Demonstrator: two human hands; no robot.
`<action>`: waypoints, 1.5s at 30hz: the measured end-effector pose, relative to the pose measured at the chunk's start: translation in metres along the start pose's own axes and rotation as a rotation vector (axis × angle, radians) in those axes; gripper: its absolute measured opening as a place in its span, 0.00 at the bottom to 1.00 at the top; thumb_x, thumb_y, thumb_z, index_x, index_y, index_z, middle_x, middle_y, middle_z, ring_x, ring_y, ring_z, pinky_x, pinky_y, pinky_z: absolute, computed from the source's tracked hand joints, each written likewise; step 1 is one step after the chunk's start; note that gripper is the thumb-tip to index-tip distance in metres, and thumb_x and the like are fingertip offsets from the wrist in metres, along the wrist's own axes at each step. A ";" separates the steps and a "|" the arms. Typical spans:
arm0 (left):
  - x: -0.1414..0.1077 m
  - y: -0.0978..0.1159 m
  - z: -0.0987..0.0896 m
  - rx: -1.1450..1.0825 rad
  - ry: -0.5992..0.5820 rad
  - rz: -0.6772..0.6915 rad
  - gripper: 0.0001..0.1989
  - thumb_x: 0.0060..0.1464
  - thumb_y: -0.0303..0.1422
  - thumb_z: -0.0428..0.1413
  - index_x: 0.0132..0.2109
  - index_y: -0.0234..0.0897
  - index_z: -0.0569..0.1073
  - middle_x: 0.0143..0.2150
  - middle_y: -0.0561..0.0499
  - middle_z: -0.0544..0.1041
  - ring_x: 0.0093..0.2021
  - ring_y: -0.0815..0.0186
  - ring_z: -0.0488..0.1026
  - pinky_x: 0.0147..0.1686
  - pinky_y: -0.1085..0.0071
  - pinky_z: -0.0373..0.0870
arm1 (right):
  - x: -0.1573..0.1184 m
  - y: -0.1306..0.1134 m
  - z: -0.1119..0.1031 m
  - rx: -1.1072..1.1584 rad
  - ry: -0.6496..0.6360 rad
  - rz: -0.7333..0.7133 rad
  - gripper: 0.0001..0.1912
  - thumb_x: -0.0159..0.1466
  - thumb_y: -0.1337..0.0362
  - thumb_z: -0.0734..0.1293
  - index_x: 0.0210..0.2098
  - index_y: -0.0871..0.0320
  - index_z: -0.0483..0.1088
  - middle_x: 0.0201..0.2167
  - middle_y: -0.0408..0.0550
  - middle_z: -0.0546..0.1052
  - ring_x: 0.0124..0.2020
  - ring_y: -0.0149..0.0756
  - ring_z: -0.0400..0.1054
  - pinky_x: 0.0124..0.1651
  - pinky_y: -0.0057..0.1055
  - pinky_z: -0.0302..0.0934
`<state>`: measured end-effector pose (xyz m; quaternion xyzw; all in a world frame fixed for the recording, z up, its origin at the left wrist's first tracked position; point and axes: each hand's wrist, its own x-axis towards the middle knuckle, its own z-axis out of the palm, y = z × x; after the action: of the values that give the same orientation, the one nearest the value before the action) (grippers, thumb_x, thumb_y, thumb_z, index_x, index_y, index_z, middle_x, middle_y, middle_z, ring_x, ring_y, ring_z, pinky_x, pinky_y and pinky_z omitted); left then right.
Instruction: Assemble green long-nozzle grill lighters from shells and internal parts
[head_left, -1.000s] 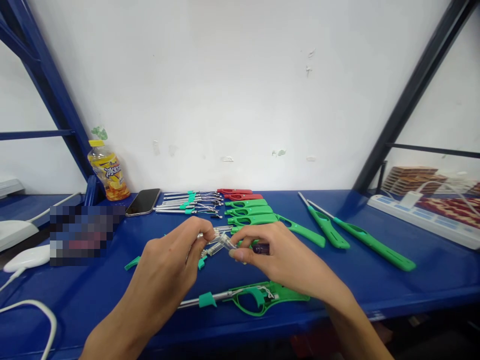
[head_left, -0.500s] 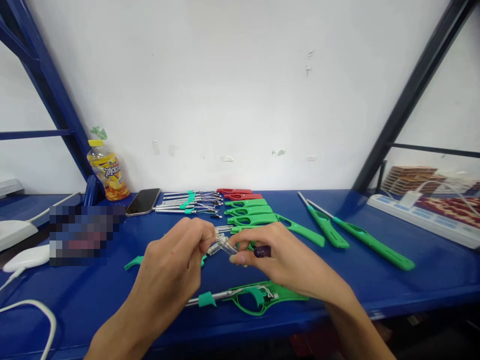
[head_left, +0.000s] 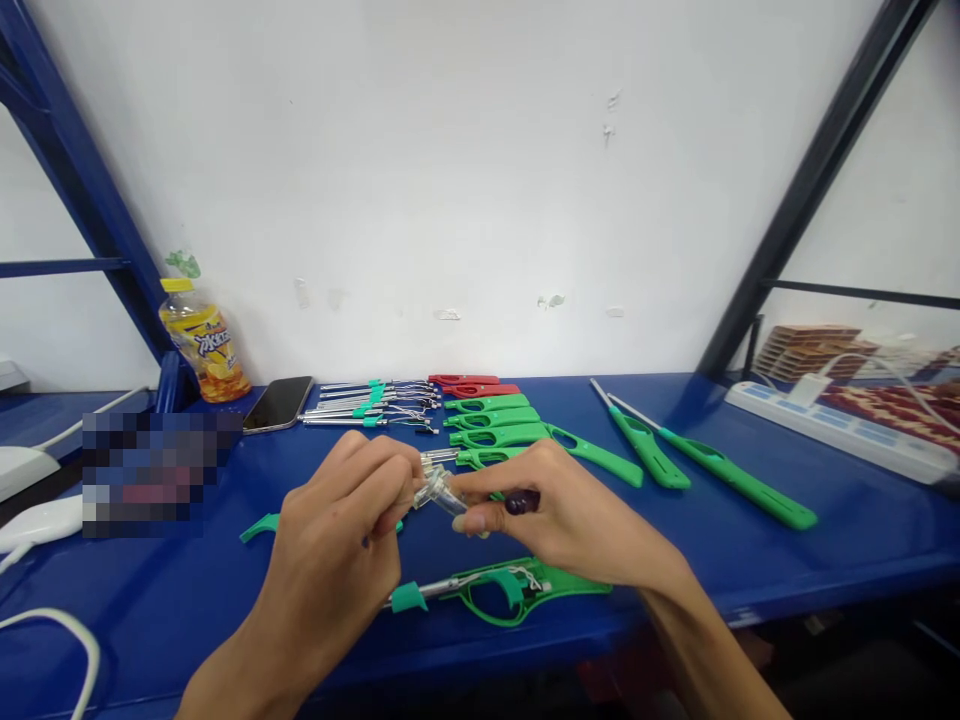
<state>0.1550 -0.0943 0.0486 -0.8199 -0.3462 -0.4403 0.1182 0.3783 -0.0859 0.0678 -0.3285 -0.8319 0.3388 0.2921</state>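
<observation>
Between both hands, over the middle of the blue table, is a small clear plastic part (head_left: 448, 497). My right hand (head_left: 544, 500) pinches its right end, and a dark purple handle (head_left: 522, 502) also sits in that hand. The fingers of my left hand (head_left: 349, 520) are closed at the part's left end. Below the hands lies an open green lighter shell (head_left: 577, 583) with a metal tube, a teal trigger (head_left: 506, 583) and wires in it. Behind the hands are green shell halves (head_left: 502, 434), red ones (head_left: 472, 386) and several metal tubes with wires (head_left: 360, 410).
Two green lighters (head_left: 720, 465) lie at the right, near a white power strip (head_left: 840, 430). A phone (head_left: 279, 403) and a yellow-capped bottle (head_left: 206, 345) are at the back left. A teal piece (head_left: 259, 527) lies left of my left hand. White cables run along the left edge.
The view has shifted slightly. Both hands still hold the clear part, and the fingers of my left hand have turned a little around its left end.
</observation>
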 end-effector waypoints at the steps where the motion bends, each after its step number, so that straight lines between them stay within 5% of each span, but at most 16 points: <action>1: -0.001 0.000 0.001 0.015 0.007 -0.001 0.20 0.65 0.13 0.46 0.32 0.42 0.53 0.35 0.56 0.75 0.34 0.66 0.68 0.34 0.68 0.66 | -0.001 0.001 0.000 0.004 -0.005 0.007 0.11 0.71 0.67 0.68 0.32 0.57 0.76 0.26 0.37 0.66 0.28 0.30 0.54 0.31 0.27 0.51; 10: -0.002 0.008 0.000 0.015 0.091 -0.058 0.19 0.69 0.18 0.50 0.32 0.42 0.55 0.35 0.60 0.77 0.34 0.71 0.72 0.35 0.74 0.67 | -0.005 -0.005 -0.008 -0.075 -0.011 0.027 0.11 0.73 0.62 0.70 0.32 0.54 0.77 0.22 0.35 0.64 0.25 0.29 0.48 0.27 0.29 0.47; 14: -0.003 0.008 0.003 -0.003 0.088 -0.144 0.15 0.69 0.21 0.54 0.34 0.42 0.63 0.36 0.62 0.79 0.35 0.72 0.76 0.33 0.76 0.67 | -0.009 -0.011 -0.009 -0.314 0.078 0.020 0.05 0.73 0.63 0.70 0.47 0.51 0.79 0.29 0.37 0.76 0.24 0.28 0.57 0.29 0.27 0.50; 18: -0.004 0.009 0.006 0.026 -0.024 -0.209 0.07 0.69 0.27 0.55 0.45 0.46 0.73 0.35 0.61 0.80 0.34 0.68 0.79 0.27 0.74 0.66 | -0.012 -0.003 -0.010 -0.360 0.080 0.049 0.16 0.71 0.68 0.69 0.56 0.50 0.73 0.33 0.36 0.80 0.28 0.31 0.67 0.33 0.27 0.56; 22: -0.006 0.008 0.004 0.040 -0.120 -0.184 0.09 0.71 0.30 0.51 0.51 0.46 0.76 0.39 0.55 0.83 0.40 0.61 0.82 0.30 0.70 0.71 | -0.012 0.009 -0.014 -0.334 0.187 0.056 0.08 0.70 0.72 0.64 0.45 0.52 0.68 0.36 0.38 0.78 0.31 0.31 0.69 0.36 0.28 0.59; 27: -0.014 0.006 0.005 -0.001 -0.601 -0.151 0.11 0.68 0.27 0.54 0.45 0.44 0.82 0.43 0.51 0.84 0.44 0.54 0.82 0.43 0.60 0.78 | -0.019 0.011 -0.026 -0.403 0.240 0.135 0.10 0.74 0.68 0.62 0.36 0.52 0.58 0.27 0.36 0.69 0.25 0.31 0.58 0.29 0.29 0.51; 31: -0.015 0.007 0.008 -0.025 -0.876 -0.253 0.12 0.67 0.25 0.56 0.47 0.44 0.83 0.49 0.48 0.83 0.50 0.52 0.81 0.51 0.56 0.77 | -0.032 0.008 -0.034 -0.456 0.169 0.203 0.11 0.74 0.58 0.69 0.37 0.51 0.64 0.26 0.35 0.68 0.25 0.32 0.59 0.27 0.29 0.51; 40: -0.007 0.009 0.019 -0.002 -0.964 -0.244 0.09 0.66 0.27 0.60 0.39 0.42 0.85 0.42 0.47 0.84 0.44 0.55 0.83 0.43 0.66 0.76 | -0.064 0.033 -0.010 -0.529 -0.034 0.241 0.03 0.70 0.62 0.75 0.43 0.48 0.77 0.31 0.36 0.82 0.30 0.35 0.75 0.33 0.28 0.56; 45: -0.011 0.005 0.023 -0.007 -0.974 -0.274 0.09 0.66 0.27 0.60 0.40 0.42 0.85 0.43 0.47 0.84 0.45 0.54 0.83 0.45 0.65 0.75 | -0.070 0.045 -0.004 -0.565 -0.052 0.147 0.24 0.68 0.78 0.70 0.55 0.44 0.78 0.41 0.38 0.85 0.37 0.36 0.80 0.38 0.28 0.57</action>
<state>0.1688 -0.0918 0.0274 -0.8777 -0.4640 -0.0195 -0.1185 0.4391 -0.1116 0.0180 -0.4475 -0.8744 0.1222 0.1420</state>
